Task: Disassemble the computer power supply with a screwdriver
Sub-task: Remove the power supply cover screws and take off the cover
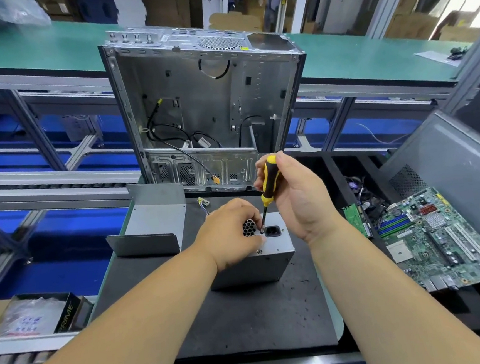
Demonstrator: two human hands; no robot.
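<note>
The grey metal power supply (271,254) stands on the black mat (253,320) in the middle, its face with the mains socket and honeycomb vent turned up. My left hand (229,235) grips its top left part, covering some of the vent. My right hand (295,197) holds a yellow and black screwdriver (268,185) nearly upright. The tip of the screwdriver sits on a screw between the vent and the socket. A second screw shows lower on the same face.
An open, stripped computer case (206,103) stands upright behind the mat. A bent grey metal cover (152,227) lies to the left. A green motherboard (441,239) and a grey case panel (457,162) lean in black bins at the right. A box (38,314) sits lower left.
</note>
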